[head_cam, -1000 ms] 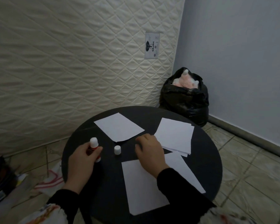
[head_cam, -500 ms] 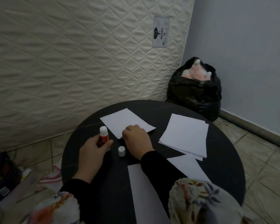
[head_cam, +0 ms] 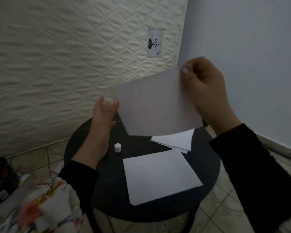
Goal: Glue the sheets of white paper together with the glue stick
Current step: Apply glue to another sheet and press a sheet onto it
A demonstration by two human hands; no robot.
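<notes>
A sheet of white paper [head_cam: 154, 106] is held up in the air above the round black table [head_cam: 107, 190]. My left hand [head_cam: 102, 118] pinches its left corner and my right hand [head_cam: 205, 91] grips its upper right corner. A second white sheet [head_cam: 160, 175] lies flat on the table near me. A small stack of white sheets [head_cam: 175, 140] lies behind it, partly hidden by the raised sheet. The white glue cap [head_cam: 117, 147] stands on the table beside my left wrist. I cannot make out the glue stick itself.
A quilted cream mattress [head_cam: 65, 64] leans against the wall behind the table. A grey wall [head_cam: 250, 39] is on the right. The floor [head_cam: 225, 207] is tiled. A dark bag with coloured items [head_cam: 0, 180] sits on the floor at the left.
My right hand reached to the far sheet, and now both hands have lifted it off the table into the air. The glue stick that my left hand held is no longer visible.
</notes>
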